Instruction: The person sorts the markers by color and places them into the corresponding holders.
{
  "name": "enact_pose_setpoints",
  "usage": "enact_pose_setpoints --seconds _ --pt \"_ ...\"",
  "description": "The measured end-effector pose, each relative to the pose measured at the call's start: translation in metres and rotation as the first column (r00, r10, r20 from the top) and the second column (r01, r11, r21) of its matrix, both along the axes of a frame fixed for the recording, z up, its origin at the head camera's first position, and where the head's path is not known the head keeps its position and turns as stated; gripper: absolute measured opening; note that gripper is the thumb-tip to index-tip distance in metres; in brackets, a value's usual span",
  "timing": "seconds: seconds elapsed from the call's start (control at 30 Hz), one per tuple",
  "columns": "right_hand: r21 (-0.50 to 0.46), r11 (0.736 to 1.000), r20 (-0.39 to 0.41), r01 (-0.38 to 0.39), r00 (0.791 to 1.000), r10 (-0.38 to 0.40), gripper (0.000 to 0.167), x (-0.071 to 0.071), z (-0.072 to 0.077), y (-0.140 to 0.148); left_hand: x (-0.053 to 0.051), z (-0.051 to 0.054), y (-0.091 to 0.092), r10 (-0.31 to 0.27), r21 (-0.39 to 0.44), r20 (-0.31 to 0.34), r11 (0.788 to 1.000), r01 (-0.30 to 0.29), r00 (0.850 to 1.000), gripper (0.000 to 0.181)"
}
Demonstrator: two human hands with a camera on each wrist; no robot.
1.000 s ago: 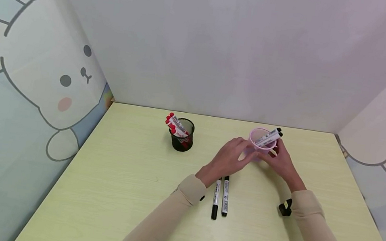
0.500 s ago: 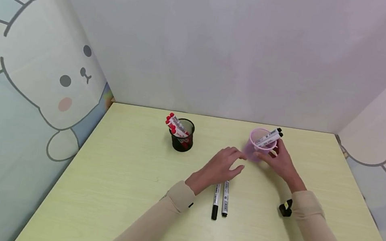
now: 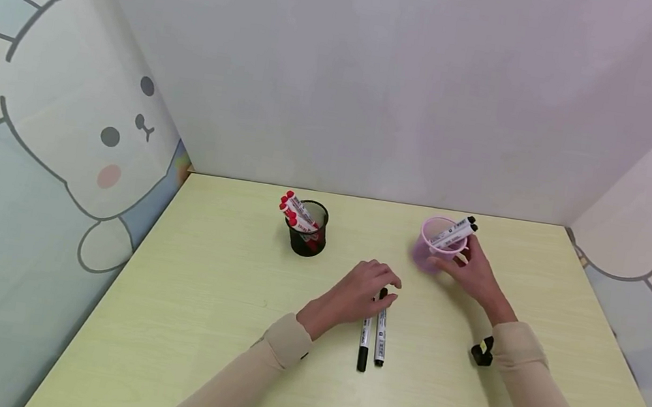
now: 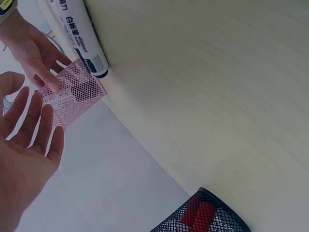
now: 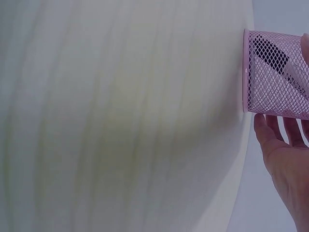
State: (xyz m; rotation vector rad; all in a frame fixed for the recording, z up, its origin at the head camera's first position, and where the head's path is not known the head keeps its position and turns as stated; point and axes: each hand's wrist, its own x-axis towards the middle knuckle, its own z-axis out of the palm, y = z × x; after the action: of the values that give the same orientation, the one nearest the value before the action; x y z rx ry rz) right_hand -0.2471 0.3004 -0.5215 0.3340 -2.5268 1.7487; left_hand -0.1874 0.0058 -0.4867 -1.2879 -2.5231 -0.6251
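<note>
My left hand (image 3: 354, 294) hovers over the upper ends of two whiteboard markers, fingers loosely bent and holding nothing. One marker (image 3: 364, 346) and the other marker (image 3: 380, 338) lie side by side on the table, their tops partly under the hand. My right hand (image 3: 479, 279) grips the pink mesh pen holder (image 3: 426, 252), thumb at its front and fingers round its right side. That holder stands upright, with black-capped markers (image 3: 452, 234) leaning out to the right. In the right wrist view, a dark marker end (image 5: 271, 54) shows through the mesh of the pink holder.
A black mesh pen holder (image 3: 309, 246) with several red-capped markers (image 3: 298, 215) stands at the back, left of centre. The pale wooden table (image 3: 200, 269) ends at a light wall (image 3: 342, 82) behind, with cartoon-printed panels on both sides.
My left hand has left the pink pen holder and moved left and towards me, over the two loose markers. My right hand stays on the pink holder.
</note>
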Motion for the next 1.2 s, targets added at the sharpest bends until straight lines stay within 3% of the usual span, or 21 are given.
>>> enact_pose_setpoints --seconds 0.27,0.47,0.67,0.97,1.2 --pt "-0.004 1.0 0.01 -0.007 1.0 0.007 0.088 -0.001 0.001 -0.001 0.011 -0.002 -0.016 -0.031 -0.041 0.039 0.999 0.032 0.999 0.012" --pt "0.007 1.0 0.015 -0.003 1.0 0.003 0.088 0.0 0.002 -0.002 0.018 -0.003 -0.028 -0.086 -0.076 0.069 0.993 0.092 0.994 0.011" --pt "-0.001 1.0 0.015 -0.005 1.0 0.005 0.088 -0.001 0.002 -0.002 0.024 -0.01 -0.04 -0.127 -0.141 0.08 0.98 0.138 0.989 0.01" --pt "0.012 1.0 0.019 0.004 1.0 -0.004 0.087 0.0 0.002 -0.001 0.031 -0.02 -0.046 -0.199 -0.199 0.118 0.955 0.219 0.973 0.02" --pt "0.019 1.0 0.015 0.006 1.0 -0.006 0.086 0.001 0.001 0.0 0.032 -0.02 -0.047 -0.228 -0.222 0.097 0.944 0.244 0.969 0.023"
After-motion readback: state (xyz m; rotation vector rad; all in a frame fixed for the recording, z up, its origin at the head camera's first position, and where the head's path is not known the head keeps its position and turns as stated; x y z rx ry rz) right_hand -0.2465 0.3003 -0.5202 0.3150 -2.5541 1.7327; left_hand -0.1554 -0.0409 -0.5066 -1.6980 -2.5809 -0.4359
